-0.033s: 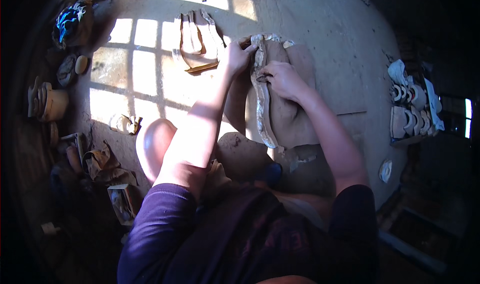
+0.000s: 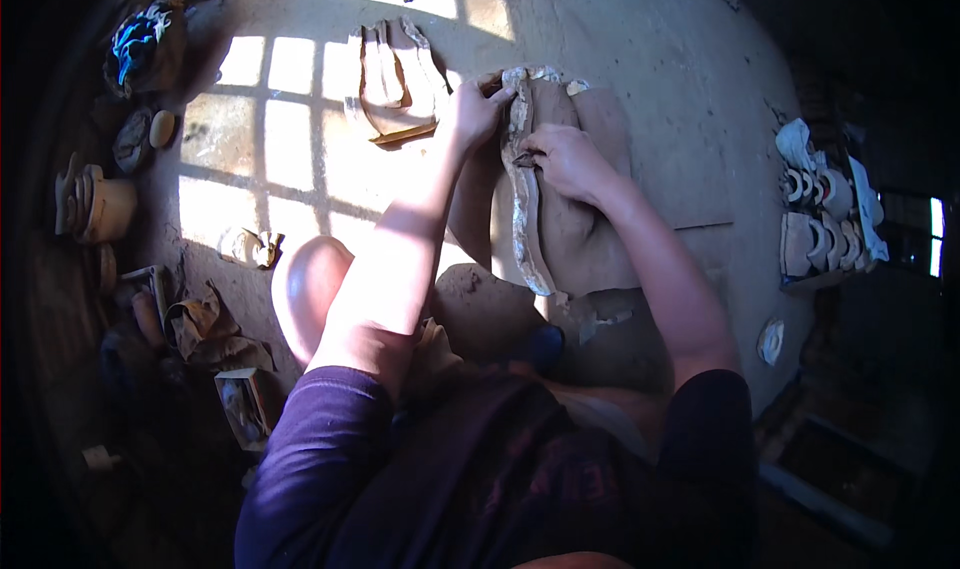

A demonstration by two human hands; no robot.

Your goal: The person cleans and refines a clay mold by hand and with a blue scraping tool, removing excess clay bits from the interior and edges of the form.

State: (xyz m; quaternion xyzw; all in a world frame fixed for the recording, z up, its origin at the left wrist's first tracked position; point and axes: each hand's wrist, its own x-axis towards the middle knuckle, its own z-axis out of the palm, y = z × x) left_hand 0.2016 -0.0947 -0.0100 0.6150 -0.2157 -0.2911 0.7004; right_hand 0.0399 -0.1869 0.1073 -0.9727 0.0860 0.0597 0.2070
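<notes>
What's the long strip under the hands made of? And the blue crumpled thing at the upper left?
The long strip looks like clay, perhaps unfired: dull brown, with a rough, whitish, uneven edge. The blue crumpled thing may be thin plastic or cloth; it has bright creases, but it's too small to be sure.

Strip [image 2: 523, 209] between left hand [image 2: 474, 117] and right hand [image 2: 568, 161]

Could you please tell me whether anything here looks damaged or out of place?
The pale, rough strip running down the brown piece stands out: it is ragged and uneven beside the smoother brown surface. The left hand is at the strip's upper end, the right hand beside it. I cannot tell whether this is damage.
</notes>
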